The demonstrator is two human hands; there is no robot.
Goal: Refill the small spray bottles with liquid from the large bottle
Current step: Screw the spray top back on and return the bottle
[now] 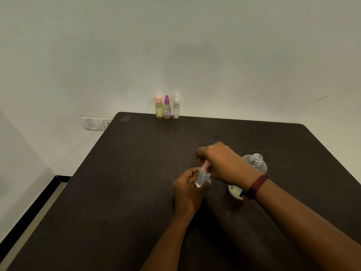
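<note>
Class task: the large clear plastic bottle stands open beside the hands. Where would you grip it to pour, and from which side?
Probably grip the large clear plastic bottle around its wide round body, below the narrow threaded neck, coming from the right: it stands upright and capless, and both hands work on its left.

PLACE: plain indoor room — home or office, cannot tell which | SURFACE: dark wood-grain table (136,173) filling the lower frame | WALLS: bare off-white wall (175,45) across the top | FITTINGS: white switch and socket plate (95,123) at left centre — black skirting (29,216) lower left
</note>
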